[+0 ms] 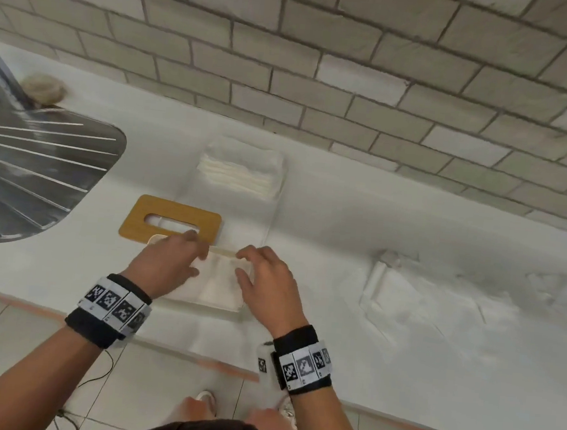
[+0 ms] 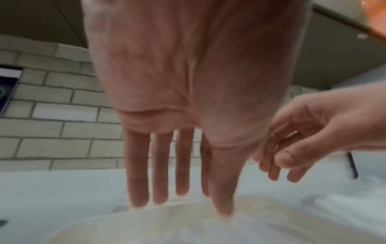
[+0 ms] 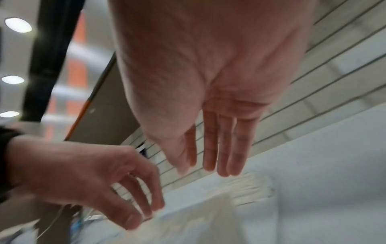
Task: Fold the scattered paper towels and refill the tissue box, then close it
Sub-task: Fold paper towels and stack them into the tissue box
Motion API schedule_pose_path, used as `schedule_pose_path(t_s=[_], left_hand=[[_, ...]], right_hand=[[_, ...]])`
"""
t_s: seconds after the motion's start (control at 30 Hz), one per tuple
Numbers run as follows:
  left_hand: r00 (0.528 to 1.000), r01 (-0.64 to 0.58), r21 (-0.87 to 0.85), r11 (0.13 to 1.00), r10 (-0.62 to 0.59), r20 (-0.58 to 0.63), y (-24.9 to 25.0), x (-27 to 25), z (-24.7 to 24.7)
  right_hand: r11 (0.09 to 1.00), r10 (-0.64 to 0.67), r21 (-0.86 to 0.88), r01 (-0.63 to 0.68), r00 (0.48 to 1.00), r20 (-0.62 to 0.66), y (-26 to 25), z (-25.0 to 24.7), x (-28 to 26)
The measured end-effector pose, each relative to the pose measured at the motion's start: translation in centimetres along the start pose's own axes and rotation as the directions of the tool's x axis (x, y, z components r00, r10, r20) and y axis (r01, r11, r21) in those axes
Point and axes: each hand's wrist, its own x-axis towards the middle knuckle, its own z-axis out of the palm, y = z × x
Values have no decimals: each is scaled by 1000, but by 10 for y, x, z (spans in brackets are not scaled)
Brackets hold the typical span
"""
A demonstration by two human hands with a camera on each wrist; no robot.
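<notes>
A pale tissue box (image 1: 214, 307) stands near the counter's front edge with folded white paper towels (image 1: 219, 279) in it. Both hands hover over it, and neither grips anything. My left hand (image 1: 188, 252) reaches down with straight fingers (image 2: 159, 181) whose tips meet the towels (image 2: 188, 227). My right hand (image 1: 248, 263) is on the box's right side, its fingers (image 3: 221, 148) straight above the towels (image 3: 200, 214). The wooden lid (image 1: 169, 216) with an oval slot lies flat just behind the box. A stack of folded towels (image 1: 241, 170) sits further back. Loose unfolded towels (image 1: 432, 296) lie to the right.
A steel sink drainboard (image 1: 32, 165) takes up the left of the white counter (image 1: 343, 220), with a round scrubber (image 1: 44, 87) behind it. A brick-tiled wall (image 1: 322, 64) runs along the back. The counter's front edge (image 1: 194, 361) is close to my wrists.
</notes>
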Motion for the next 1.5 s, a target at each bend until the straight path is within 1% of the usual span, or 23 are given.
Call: schedule_pose_path(t_s=[0.07,0.1,0.17,0.27,0.33,0.4,0.43,0.5,0.6,0.67,0.7,0.77,0.83,0.93,0.97,1.07,1.17,1.2,1.27,1.33,1.37,1.43,1.5], left_hand=[[978,-43,-97,994,22,-209,36,-5,-6],[961,-97,-143,985,55,-272,56,-6,-6],[940,-208,-228,951,130,-316,96,-3,1],[953,-264,-337,904,192,-234,154,24,27],[963,-266,-374,889,225,-150,192,50,49],[963,-268,-381,885,256,-83,229,80,67],[961,-274,-386,881,270,-67,247,96,75],[955,-285,-388,877,293,-40,279,130,87],[958,-269,-416,869,285,-25,319,178,103],[966,-221,-414,883,257,33,337,205,119],[967,-198,-395,897,244,71,344,214,127],[973,-159,-350,923,207,102,352,228,142],[980,-144,-341,929,181,79,356,237,150],[979,-166,-425,890,199,33,356,242,152],[981,-162,-483,861,194,18,355,241,152],[990,-129,-601,789,141,-29,349,240,142],[977,-214,-589,779,167,-134,341,236,128],[972,-235,-580,780,192,-134,339,234,124],[968,-237,-506,829,243,-54,338,229,125],[966,-215,-339,916,250,64,342,225,136],[966,-216,-258,942,244,82,345,224,141],[966,-240,-224,945,256,46,349,221,148],[964,-247,-320,915,267,18,346,217,144]], right_hand=[[992,108,80,-94,973,-202,39,-26,-18],[984,169,101,-147,950,-264,66,-38,-27],[951,308,116,-286,893,-329,128,-65,-43],[841,536,114,-530,783,-317,223,-99,-60],[748,657,50,-662,728,-195,272,-113,-68],[717,688,-86,-692,722,-73,307,-120,-73],[720,682,-131,-682,729,-48,318,-121,-75],[741,656,-148,-655,753,-45,331,-121,-76],[781,615,-103,-616,787,-52,339,-119,-84],[812,584,81,-578,805,-106,341,-123,-95],[808,582,207,-551,800,-143,341,-128,-102],[745,627,412,-524,762,-164,331,-148,-115],[677,687,508,-533,705,-176,330,-168,-129],[655,702,604,-454,661,-265,337,-197,-145],[650,706,622,-436,648,-284,340,-206,-148],[661,688,650,-375,650,-324,336,-234,-150],[687,646,660,-304,670,-364,324,-255,-145],[711,626,634,-305,684,-374,319,-260,-143],[738,603,602,-303,697,-389,307,-264,-136],[734,599,621,-276,694,-399,293,-263,-129],[736,591,624,-261,698,-404,284,-262,-126],[771,547,592,-235,722,-425,265,-259,-125],[811,511,537,-234,730,-454,247,-256,-127]])
